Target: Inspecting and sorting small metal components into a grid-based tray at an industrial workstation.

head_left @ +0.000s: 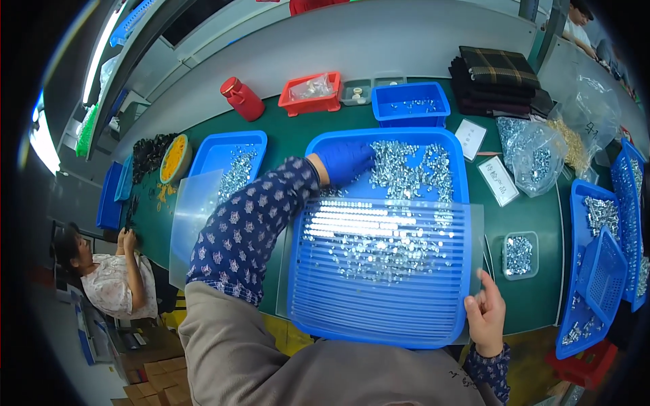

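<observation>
My left hand [343, 162], in a blue glove, lies palm down in the far part of a large blue tray [458, 152], its fingers stretched toward the right. Its fingertips touch a heap of small shiny metal parts [396, 166]. Over the near part of that tray rests a clear ribbed sheet [365, 308], with rows and scattered metal parts showing at its far half. Beside the sheet's right edge is my bare right hand [486, 314], fingers apart and pointing away from me; nothing shows in it. Tweezers [489, 257] lie just beyond that hand.
A small clear tub [520, 256] of metal parts stands to the right. Farther right are blue trays [575, 271] and bagged parts [538, 159]. At the back stand a red flask [242, 99], a red bin [310, 105] and a blue bin [411, 115]. Another person [112, 281] sits at left.
</observation>
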Motion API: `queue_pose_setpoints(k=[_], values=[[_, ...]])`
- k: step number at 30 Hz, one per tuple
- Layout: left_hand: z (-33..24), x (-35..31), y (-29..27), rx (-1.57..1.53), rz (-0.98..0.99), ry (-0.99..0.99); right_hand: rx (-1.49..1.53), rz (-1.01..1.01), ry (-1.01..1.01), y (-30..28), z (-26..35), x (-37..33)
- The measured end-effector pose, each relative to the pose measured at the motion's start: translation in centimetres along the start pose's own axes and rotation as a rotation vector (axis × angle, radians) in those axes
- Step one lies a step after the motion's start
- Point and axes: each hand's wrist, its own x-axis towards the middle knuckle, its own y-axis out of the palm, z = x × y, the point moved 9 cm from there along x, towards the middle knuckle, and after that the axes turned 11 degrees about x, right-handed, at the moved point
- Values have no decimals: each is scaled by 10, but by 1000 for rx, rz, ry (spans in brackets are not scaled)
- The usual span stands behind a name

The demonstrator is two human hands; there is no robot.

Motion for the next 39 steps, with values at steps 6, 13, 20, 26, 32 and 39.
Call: queue_pose_setpoints(k=[6,13,20,26,32,39], values=[[0,-24,-50,-240,-192,-119,100,-26,-19,3,-2,7],[-147,-83,-66,-315,-168,166,104,-24,-65,3,1,9],[-189,-87,-54,-96,-207,162,116,-32,-62,3,-1,8],[-177,-96,-62,-85,-254,77,146,-36,-58,4,1,8],[-209,-67,-42,-112,-102,293,125,-16,-70,3,-2,8],[-193,-74,-37,-1,-42,387,85,-22,-84,5,8,7]])
